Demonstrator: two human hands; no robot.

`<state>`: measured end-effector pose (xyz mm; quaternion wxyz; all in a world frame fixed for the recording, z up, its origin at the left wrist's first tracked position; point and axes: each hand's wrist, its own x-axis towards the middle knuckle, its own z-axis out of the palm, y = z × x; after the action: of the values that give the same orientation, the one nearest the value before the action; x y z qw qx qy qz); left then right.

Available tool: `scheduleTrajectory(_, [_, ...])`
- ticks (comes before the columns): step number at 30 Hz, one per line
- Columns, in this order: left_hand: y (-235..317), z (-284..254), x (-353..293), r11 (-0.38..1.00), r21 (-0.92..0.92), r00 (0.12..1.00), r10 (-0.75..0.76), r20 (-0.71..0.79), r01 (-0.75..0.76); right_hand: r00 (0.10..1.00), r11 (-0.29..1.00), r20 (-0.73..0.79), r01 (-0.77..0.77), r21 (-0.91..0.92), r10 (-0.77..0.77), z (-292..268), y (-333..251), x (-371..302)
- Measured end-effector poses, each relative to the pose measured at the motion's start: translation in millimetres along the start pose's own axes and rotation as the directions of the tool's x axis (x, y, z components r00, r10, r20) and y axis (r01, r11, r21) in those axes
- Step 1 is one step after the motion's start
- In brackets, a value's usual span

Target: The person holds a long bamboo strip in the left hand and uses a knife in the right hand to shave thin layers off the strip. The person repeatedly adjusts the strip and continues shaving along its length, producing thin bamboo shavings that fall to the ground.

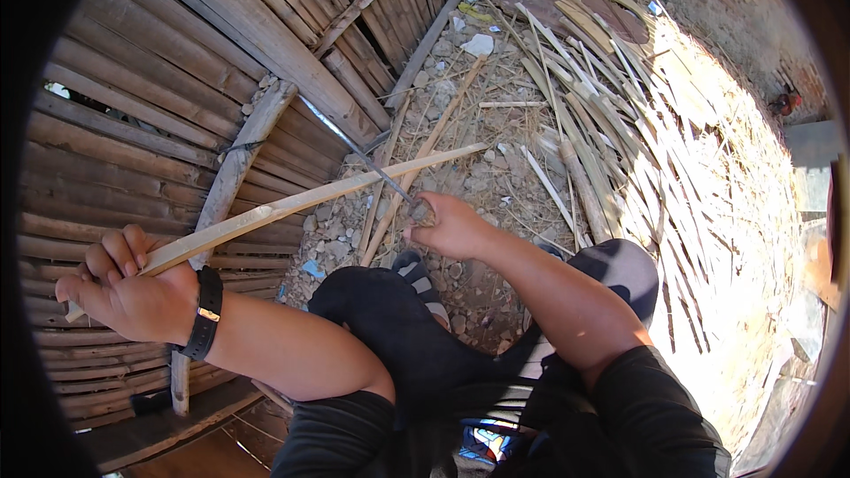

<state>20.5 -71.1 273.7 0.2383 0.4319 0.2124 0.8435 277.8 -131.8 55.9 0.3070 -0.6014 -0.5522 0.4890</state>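
Note:
My left hand [146,296], with a dark band on its wrist, is closed round the near end of a long pale bamboo strip [310,196]. The strip slants up and to the right, over the rubble, and tapers at its far end. In my right hand [450,227] is the short, worn handle of a long, narrow-bladed knife [356,150]. Its blade points up and to the left and crosses the strip just beyond the handle. Whether blade and strip touch there, I cannot tell.
A slatted bamboo wall [133,124] with a rough post [241,155] rises at my left. Split bamboo strips [611,137] lie heaped at the right. Stony ground [443,115] with loose sticks spreads ahead, up to a brick wall [735,0]. My knees are bent below my hands.

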Motion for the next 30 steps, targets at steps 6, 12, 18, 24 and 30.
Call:
scheduleTrajectory(6, [-0.6,-3.5,1.7,1.0,-0.009,1.0,-0.001,-0.009,0.001,0.997,0.998,-0.037,0.065,-0.002,-0.065,7.6,12.2,4.7])
scheduleTrajectory(12, [-0.7,5.1,-1.8,0.999,0.049,0.999,0.022,-0.042,-0.02,0.993,0.994,-0.053,0.101,-0.028,-0.103,10.8,22.3,8.1])
scheduleTrajectory(18, [-1.0,9.1,-3.3,0.993,0.111,0.995,0.049,-0.092,-0.038,0.998,0.998,-0.04,0.046,-0.05,-0.048,5.7,7.7,2.1])
scheduleTrajectory(24, [-2.1,2.8,0.7,0.997,0.069,0.999,0.026,-0.036,-0.023,0.986,0.99,-0.101,0.126,-0.069,-0.132,10.7,21.5,6.5])
scheduleTrajectory(30, [1.6,-0.5,1.3,0.999,0.044,1.0,0.011,-0.02,-0.01,0.999,0.995,0.011,0.044,0.085,-0.045,7.3,-9.6,-4.9])
